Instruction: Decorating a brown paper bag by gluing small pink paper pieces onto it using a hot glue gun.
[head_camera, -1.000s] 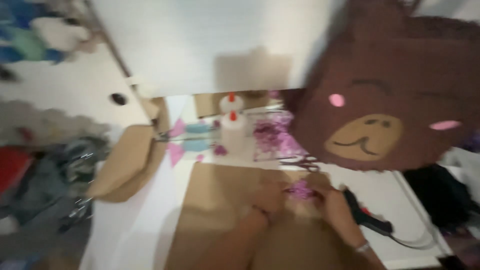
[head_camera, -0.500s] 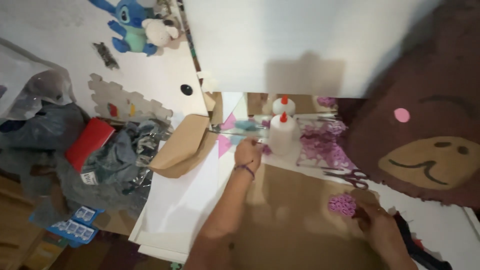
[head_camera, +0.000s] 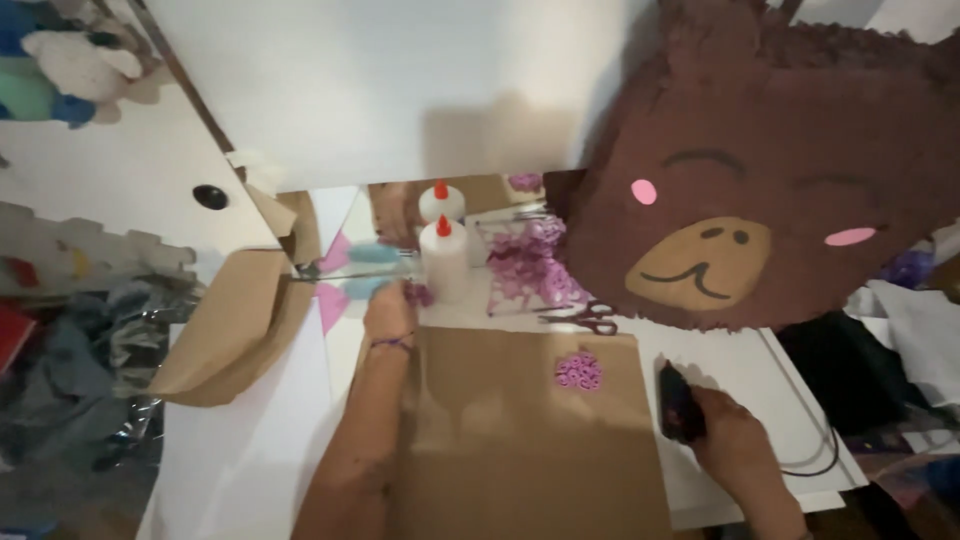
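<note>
— Where are the hands?
— Left hand is beside the white glue bottle; right hand grips a black glue gun.
— Between them?
— A purple paper flower on brown cardboard.

Two hands are over the table: the left hand and the right hand. One glue bottle stands there, doubled by a mirror behind. One bear piñata, one pair of scissors, one purple rosette, one brown sheet, one dark glue gun, one plush toy.
</note>
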